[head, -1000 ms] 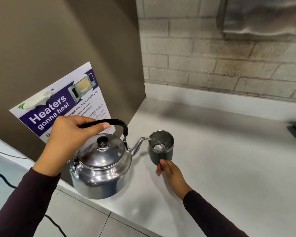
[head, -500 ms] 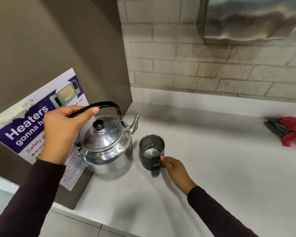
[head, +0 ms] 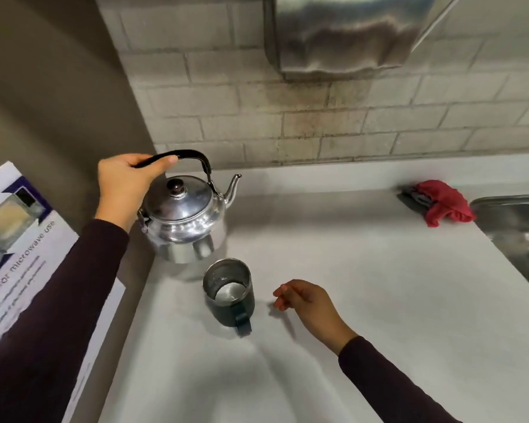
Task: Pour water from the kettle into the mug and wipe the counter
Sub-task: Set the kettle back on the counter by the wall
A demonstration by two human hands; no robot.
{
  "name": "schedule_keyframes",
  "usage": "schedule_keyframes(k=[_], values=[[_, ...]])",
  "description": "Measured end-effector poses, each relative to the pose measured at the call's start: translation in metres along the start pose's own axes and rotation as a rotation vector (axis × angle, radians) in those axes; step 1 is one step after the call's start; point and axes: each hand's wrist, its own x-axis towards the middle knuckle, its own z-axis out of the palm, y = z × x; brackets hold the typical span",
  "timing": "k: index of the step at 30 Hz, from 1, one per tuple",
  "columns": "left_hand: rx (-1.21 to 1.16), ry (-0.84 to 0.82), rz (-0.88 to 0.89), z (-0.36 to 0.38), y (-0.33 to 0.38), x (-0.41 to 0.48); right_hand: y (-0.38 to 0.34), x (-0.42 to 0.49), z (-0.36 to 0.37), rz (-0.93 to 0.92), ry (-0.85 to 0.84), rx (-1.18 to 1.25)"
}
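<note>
White counter (head: pixel 348 300) fills the lower field, meeting a grey brick wall (head: pixel 287 123) at the back and a brown panel (head: pixel 43 87) at our left. We see a steel dispenser (head: pixel 342 32) mounted high on the wall, and the rim of a steel sink (head: pixel 516 224) at the right edge. A purple-and-white poster (head: pixel 16 239) about microwave use leans at the left, partly behind our left sleeve (head: pixel 58 300).

Next in size, the kettle (head: pixel 184 221) stands upright near the back-left corner of the counter, lid on, spout pointing right toward the wall. Our left hand (head: pixel 122 184) grips its black handle (head: pixel 193 157) from the left, fingers curled around the bar with the thumb laid along its top.

Our right hand (head: pixel 306 303) hovers low over the counter, just right of the mug and apart from it; its fingers are loosely curled and slightly parted, holding nothing.

A red cloth (head: pixel 440 203) lies crumpled at the back right, just beside the sink, on a grey item we cannot identify.

Smallest, the dark mug (head: pixel 229 294) stands upright just in front of the kettle, handle facing us; its steel interior shows a pale, shiny bottom, and we cannot tell the water level.
</note>
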Motion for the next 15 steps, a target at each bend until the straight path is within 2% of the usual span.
schedule_keyframes(k=[5, 15], values=[[-0.075, -0.159, -0.158, 0.05, -0.034, 0.029, 0.004, -0.006, -0.007, 0.02, 0.072, 0.01], [-0.032, -0.387, -0.196, 0.117, -0.084, 0.052, 0.013, -0.008, -0.012, 0.085, 0.188, 0.065]])
